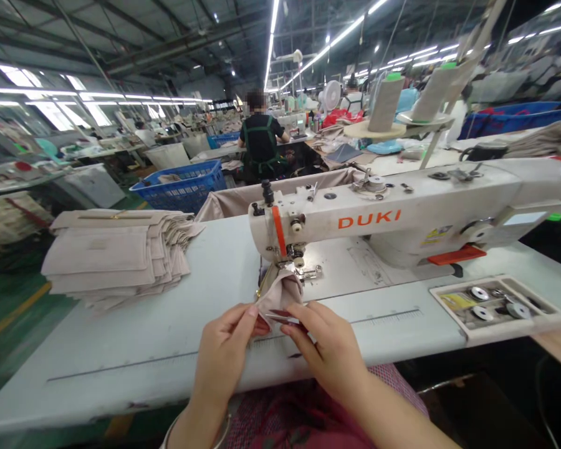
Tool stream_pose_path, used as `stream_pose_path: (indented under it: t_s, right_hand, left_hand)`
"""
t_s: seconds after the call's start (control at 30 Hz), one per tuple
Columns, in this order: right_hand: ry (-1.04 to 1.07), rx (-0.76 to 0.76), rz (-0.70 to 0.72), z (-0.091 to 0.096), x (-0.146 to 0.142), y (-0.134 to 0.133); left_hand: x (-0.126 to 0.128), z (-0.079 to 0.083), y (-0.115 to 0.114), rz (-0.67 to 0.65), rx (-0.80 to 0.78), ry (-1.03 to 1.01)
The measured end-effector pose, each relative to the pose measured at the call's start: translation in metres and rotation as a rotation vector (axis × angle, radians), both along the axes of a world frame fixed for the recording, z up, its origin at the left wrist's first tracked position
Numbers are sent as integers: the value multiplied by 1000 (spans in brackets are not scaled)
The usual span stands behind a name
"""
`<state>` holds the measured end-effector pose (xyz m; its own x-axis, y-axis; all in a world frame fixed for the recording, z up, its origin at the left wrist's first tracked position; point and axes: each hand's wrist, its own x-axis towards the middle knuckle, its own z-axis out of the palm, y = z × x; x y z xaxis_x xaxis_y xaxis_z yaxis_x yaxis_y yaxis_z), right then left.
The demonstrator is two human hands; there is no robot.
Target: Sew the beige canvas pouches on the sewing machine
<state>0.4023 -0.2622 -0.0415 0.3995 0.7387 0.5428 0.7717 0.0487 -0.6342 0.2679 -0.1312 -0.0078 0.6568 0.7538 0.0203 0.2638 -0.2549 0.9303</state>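
A beige fabric piece [283, 292] lies at the needle end of the white sewing machine [318, 218], its near edge raised off the table. My left hand [225, 349] pinches that edge between thumb and fingers. Metal thread snips [283, 317] sit in the fingers of my right hand [330, 346], their blades pointing left at the fabric. A brass-coloured zipper [258, 292] seems to run along the fabric's left side. The fabric's underside is partly hidden by my fingers.
Stacked beige fabric pieces [116, 249] lie on the table's left. A bobbin tray [495, 308] is set in the right front edge. Thread cones [387, 103] stand behind the machine. Beyond are a blue basket [182, 187] and a seated person [262, 137].
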Motion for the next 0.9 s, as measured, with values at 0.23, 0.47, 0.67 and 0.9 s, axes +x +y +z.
stream_pose_path:
  t_s: [0.23,0.47,0.67,0.9]
  right_hand:
    - [-98,-48,-18,3,-3,4]
    - [-85,-156,-21,14,-6,-1]
    - [-117,-182,-48,26,-9,-6]
    - [-59,-202,-11,27,-12,-5]
  left_hand:
    - [-2,-1,-4,-13,-42,-53]
    - [-3,5,-10,-15,79,-3]
    - [-3,7,-14,-6,214,19]
    - [-5,4,-16,-6,307,20]
